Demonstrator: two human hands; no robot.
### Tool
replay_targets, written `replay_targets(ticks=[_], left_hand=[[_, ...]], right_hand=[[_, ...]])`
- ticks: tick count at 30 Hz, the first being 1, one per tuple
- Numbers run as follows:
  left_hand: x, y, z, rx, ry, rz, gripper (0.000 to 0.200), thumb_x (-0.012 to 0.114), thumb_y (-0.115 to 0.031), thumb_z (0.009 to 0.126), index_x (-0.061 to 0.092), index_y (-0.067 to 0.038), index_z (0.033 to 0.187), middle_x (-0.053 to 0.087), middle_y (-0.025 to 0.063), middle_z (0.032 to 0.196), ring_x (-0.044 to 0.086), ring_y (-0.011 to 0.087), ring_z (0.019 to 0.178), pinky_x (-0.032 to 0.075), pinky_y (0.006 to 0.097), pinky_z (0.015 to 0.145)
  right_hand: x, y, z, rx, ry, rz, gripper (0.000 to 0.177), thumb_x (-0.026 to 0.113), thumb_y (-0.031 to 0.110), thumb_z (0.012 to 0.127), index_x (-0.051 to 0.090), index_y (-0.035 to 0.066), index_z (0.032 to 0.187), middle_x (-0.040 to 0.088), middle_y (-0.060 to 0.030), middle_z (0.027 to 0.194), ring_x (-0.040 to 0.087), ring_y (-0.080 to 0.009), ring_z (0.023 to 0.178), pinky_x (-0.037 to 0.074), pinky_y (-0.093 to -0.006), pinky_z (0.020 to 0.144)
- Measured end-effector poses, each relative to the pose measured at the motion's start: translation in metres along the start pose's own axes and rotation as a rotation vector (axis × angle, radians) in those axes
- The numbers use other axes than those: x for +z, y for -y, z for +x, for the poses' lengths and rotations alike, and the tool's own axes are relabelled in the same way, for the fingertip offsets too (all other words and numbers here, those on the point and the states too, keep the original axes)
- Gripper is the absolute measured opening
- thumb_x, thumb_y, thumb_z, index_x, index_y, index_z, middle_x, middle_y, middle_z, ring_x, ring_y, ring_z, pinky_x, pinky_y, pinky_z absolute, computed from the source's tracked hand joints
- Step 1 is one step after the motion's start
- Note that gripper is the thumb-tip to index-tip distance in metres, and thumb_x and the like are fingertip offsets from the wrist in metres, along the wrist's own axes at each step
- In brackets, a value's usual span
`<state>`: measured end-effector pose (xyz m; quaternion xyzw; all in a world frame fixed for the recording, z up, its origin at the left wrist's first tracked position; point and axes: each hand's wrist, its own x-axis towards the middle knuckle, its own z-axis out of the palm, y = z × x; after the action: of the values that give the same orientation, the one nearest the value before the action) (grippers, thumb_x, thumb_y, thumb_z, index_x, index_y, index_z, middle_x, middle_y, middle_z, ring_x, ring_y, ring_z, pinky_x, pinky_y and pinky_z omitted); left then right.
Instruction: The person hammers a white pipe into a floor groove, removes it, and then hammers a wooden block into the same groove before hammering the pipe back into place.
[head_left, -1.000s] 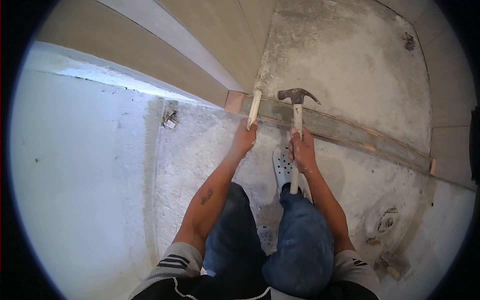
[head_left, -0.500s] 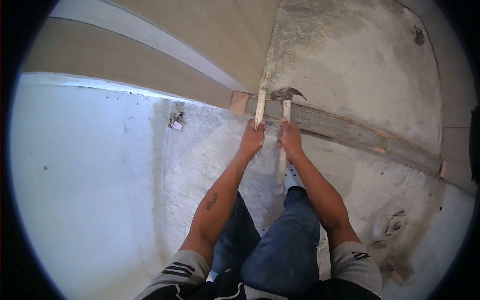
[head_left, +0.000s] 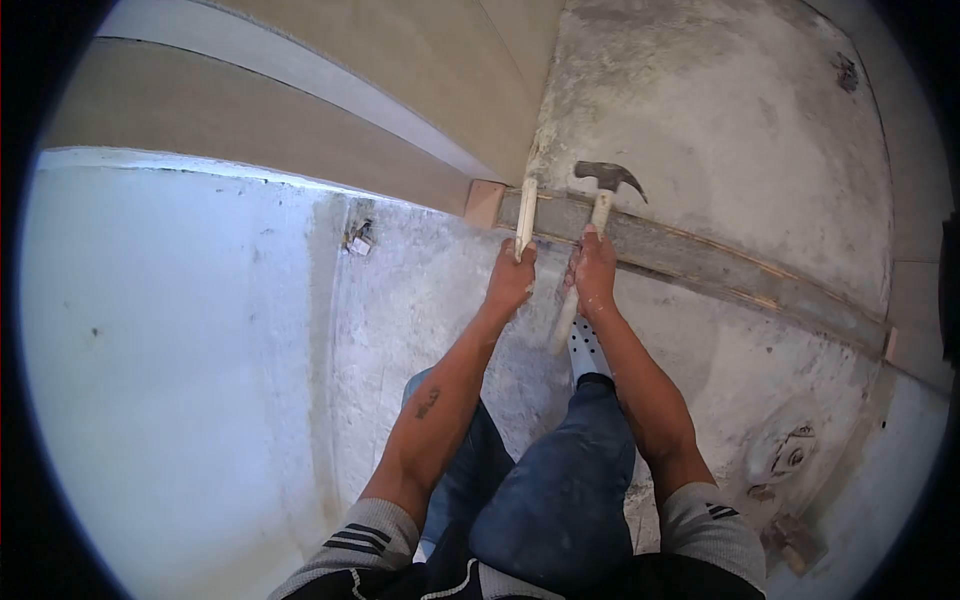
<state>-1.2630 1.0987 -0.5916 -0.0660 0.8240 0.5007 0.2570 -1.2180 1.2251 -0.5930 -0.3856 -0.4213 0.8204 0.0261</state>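
My left hand (head_left: 511, 278) is closed round the lower end of a short pale wooden piece (head_left: 526, 215), whose far end lies over the left part of a grey board strip (head_left: 655, 243). In my right hand (head_left: 593, 268) is a claw hammer (head_left: 607, 178), gripped by its pale handle. The dark hammer head is up and to the right of the wooden piece, apart from it, with its claw pointing right. A small reddish block (head_left: 484, 204) sits at the strip's left end, beside the wooden piece.
A beige panel wall (head_left: 400, 70) rises at the upper left. A drain fitting (head_left: 793, 452) and a block-like tool (head_left: 795, 543) are at the lower right. Small debris (head_left: 359, 237) lies left of my hands. My shoe (head_left: 587, 350) is below the hammer.
The hammer head has swung to the right, away from the wooden piece, and my right hand has moved slightly right and up. My left hand still holds the wooden piece.
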Motion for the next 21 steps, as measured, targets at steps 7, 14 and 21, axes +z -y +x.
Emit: replay_targets(ticks=[7,14,21], left_hand=[[0.019,0.002,0.005,0.113,-0.132,0.049,0.027,0.051,-0.028,0.094,0.047,-0.004,0.107,0.047,0.0013,0.067,0.043,0.0107,0.049,0.037,0.0287,0.042],[0.023,0.003,0.001,-0.003,-0.116,0.139,0.033,0.051,-0.027,0.094,0.046,0.001,0.111,0.054,0.0091,0.078,0.051,0.0167,0.069,0.044,0.0330,0.064],[0.029,0.010,0.002,0.042,-0.135,0.115,0.035,0.051,-0.029,0.093,0.042,-0.003,0.116,0.062,0.0268,0.087,0.062,0.0435,0.080,0.048,0.0480,0.073]], right_hand=[[-0.011,0.002,0.011,0.075,0.056,-0.171,0.029,0.048,0.035,0.096,0.044,0.008,0.087,0.041,-0.0016,0.055,0.039,-0.0126,0.037,0.034,-0.0301,0.032],[-0.004,-0.001,0.013,-0.051,-0.038,-0.097,0.032,0.049,0.037,0.095,0.048,0.005,0.093,0.044,-0.0030,0.059,0.043,-0.0129,0.041,0.038,-0.0301,0.035],[-0.008,-0.001,0.014,-0.340,-0.096,-0.452,0.043,0.049,0.039,0.094,0.051,-0.002,0.108,0.058,-0.0149,0.073,0.056,-0.0328,0.062,0.048,-0.0433,0.065]])
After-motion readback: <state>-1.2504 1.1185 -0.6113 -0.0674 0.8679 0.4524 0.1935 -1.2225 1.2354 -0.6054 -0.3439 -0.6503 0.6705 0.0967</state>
